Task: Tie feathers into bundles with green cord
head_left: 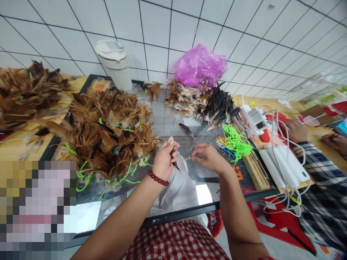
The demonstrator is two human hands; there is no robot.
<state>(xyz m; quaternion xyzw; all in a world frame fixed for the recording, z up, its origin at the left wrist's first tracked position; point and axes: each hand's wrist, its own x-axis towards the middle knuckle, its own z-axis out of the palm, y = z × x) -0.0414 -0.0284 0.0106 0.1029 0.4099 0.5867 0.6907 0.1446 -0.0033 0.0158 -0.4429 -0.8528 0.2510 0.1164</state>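
My left hand [163, 160], with a red bead bracelet on the wrist, is closed around a small bunch of brown feathers [173, 151] above the glass table top [173, 119]. My right hand [208, 157] pinches the thin end of something fine, maybe a feather quill or thread, just right of that bunch. The two hands are a few centimetres apart. A large heap of brown feathers tied with green cords [108, 133] lies to the left of my left hand.
A pile of pale and black feathers [202, 103] sits behind, under a pink plastic bag [200, 65]. A white lidded cup [115, 63] stands at the back. Green cords [237, 142], white devices with cables [282, 166] and another person's hand [296, 130] are on the right.
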